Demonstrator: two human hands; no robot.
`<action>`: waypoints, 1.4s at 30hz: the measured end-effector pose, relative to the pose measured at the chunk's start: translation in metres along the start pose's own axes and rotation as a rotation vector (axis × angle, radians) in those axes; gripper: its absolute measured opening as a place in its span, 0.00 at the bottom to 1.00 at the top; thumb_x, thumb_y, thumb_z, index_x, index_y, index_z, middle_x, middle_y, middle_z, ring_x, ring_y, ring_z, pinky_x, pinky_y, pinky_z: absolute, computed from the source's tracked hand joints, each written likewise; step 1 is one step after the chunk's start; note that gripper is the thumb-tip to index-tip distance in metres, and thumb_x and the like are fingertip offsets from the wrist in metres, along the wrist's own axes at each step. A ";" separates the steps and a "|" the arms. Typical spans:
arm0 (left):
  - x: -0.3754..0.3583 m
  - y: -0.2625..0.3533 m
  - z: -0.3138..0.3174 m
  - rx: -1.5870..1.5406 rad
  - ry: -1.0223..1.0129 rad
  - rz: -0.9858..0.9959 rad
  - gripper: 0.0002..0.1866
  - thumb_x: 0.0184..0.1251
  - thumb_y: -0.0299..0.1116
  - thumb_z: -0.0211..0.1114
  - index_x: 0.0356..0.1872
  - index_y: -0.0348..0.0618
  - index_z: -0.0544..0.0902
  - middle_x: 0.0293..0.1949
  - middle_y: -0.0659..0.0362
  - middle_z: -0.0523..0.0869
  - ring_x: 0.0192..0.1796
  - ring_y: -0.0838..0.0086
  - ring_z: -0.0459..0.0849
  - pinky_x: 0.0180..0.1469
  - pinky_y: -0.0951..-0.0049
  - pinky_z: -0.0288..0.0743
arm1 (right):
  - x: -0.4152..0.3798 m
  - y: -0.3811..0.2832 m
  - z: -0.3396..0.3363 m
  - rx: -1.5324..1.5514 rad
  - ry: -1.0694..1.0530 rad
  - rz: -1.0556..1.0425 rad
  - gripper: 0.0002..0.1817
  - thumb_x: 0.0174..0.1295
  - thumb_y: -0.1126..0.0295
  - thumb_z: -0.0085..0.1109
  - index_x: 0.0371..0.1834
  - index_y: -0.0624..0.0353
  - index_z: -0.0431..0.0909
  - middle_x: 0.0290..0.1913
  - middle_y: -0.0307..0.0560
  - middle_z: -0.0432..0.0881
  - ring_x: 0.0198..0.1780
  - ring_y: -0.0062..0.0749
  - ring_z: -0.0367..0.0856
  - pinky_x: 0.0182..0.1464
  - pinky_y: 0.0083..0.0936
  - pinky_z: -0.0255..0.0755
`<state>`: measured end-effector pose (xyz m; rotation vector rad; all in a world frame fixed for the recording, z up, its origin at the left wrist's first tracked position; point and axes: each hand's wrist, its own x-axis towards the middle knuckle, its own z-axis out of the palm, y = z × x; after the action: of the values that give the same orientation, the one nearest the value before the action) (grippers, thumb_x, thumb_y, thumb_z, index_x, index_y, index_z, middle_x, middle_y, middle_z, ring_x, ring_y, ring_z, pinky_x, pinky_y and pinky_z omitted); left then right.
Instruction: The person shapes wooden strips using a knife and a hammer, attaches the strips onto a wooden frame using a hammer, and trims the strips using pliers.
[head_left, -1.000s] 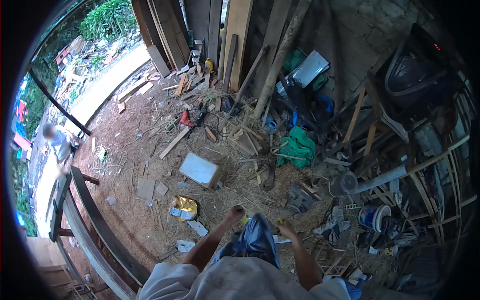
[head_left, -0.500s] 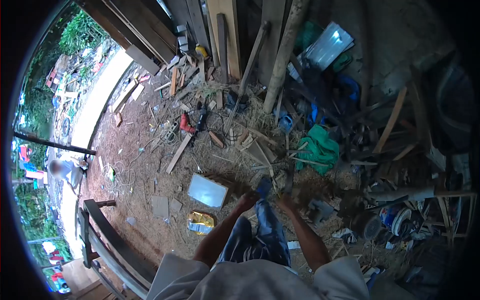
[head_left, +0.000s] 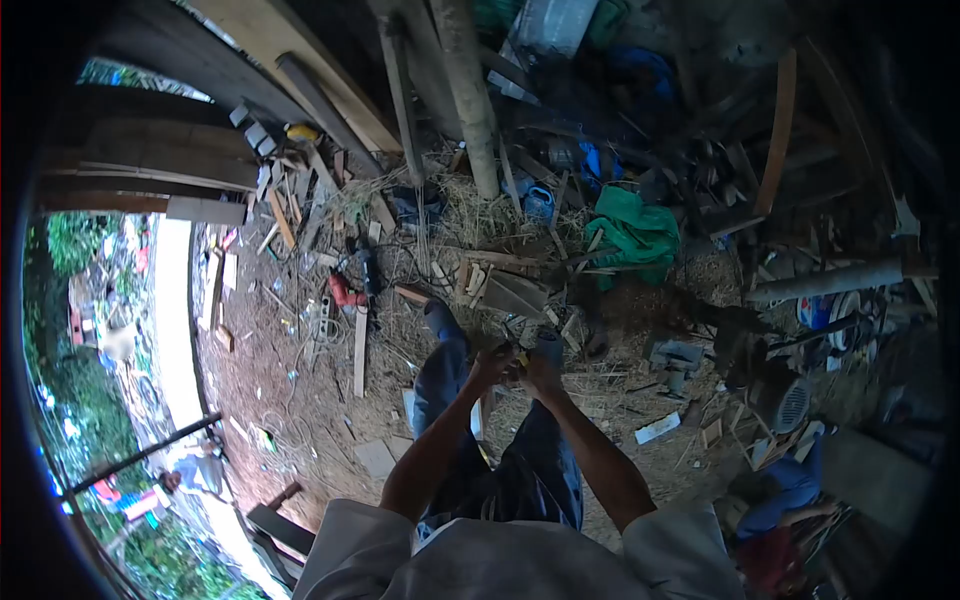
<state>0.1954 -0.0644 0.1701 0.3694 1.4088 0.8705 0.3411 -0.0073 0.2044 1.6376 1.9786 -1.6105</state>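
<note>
Close together in front of my knees are both of my hands. My left hand [head_left: 492,366] has its fingers bent around something small that I cannot make out. Beside it, my right hand [head_left: 540,376] is closed, with a small yellow item [head_left: 522,360] showing between the two hands. Below them are my legs in dark trousers, with one foot on either side. Wood pieces [head_left: 512,296] lie on the ground just beyond my hands.
A red power tool [head_left: 345,291] lies on the ground ahead to the left, near a narrow board [head_left: 360,352]. Ahead right is a green cloth [head_left: 636,235]. A machine with a round vented motor [head_left: 790,403] stands right. People are at far left and lower right.
The view has swung to the right. My hands have come together from apart, and my feet have moved. The white-topped box is now mostly hidden behind my leg.
</note>
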 end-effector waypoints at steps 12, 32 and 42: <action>0.183 -0.046 -0.087 1.089 -0.320 0.335 0.16 0.61 0.32 0.58 0.50 0.40 0.76 0.45 0.48 0.79 0.48 0.51 0.78 0.47 0.57 0.74 | 0.116 0.098 0.128 0.417 0.652 0.451 0.20 0.57 0.57 0.55 0.43 0.64 0.73 0.27 0.65 0.79 0.34 0.59 0.79 0.32 0.46 0.72; 0.344 -0.052 -0.100 1.316 -0.637 0.640 0.17 0.69 0.32 0.52 0.56 0.40 0.71 0.58 0.49 0.71 0.48 0.55 0.78 0.46 0.59 0.76 | 0.253 0.195 0.030 -0.015 0.464 0.347 0.21 0.55 0.70 0.56 0.51 0.68 0.69 0.35 0.61 0.80 0.38 0.51 0.81 0.36 0.38 0.72; 0.322 -0.017 -0.129 1.266 -0.513 0.891 0.18 0.73 0.36 0.46 0.58 0.39 0.68 0.44 0.49 0.79 0.38 0.59 0.80 0.42 0.61 0.74 | 0.227 0.101 0.029 0.070 0.798 0.001 0.23 0.57 0.66 0.52 0.54 0.69 0.65 0.45 0.64 0.77 0.47 0.59 0.76 0.47 0.42 0.69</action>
<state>0.0551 0.1203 -0.0888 2.1270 1.1086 0.3559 0.3101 0.1024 -0.0182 2.5919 2.2180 -1.1078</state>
